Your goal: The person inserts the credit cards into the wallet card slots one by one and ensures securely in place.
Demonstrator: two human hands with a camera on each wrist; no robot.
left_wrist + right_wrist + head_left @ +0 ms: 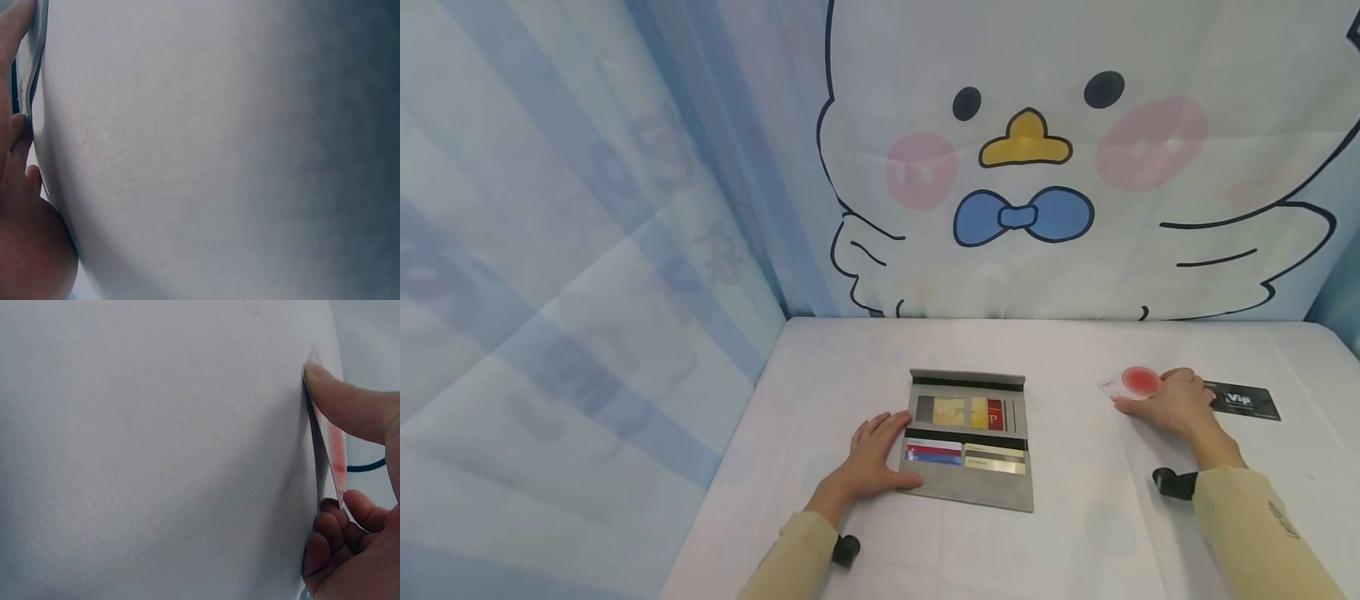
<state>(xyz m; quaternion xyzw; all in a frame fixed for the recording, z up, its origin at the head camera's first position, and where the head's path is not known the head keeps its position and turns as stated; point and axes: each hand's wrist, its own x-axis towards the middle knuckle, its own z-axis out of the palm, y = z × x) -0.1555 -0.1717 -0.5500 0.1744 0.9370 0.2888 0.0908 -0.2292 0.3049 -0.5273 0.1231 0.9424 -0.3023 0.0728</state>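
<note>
A grey card wallet [955, 492] lies unfolded on the table, with several cards in its slots. My left hand [872, 461] rests at the wallet's left side, thumb and spread fingers touching its edge. In the left wrist view only part of that hand [31, 250] shows, beside the wallet's edge. At the right, my right hand [1176, 408] pinches a white card with a red circle [1141, 381] between thumb and fingers. The right wrist view shows this card [336, 447] tilted, with one edge raised off the table.
A black card marked "VIP" [1247, 401] lies just right of my right hand, partly hidden by it. A white cloth covers the table [1075, 550]. Behind it hangs a curtain [1037, 283] with a cartoon bird, and another curtain [587, 333] hangs at the left.
</note>
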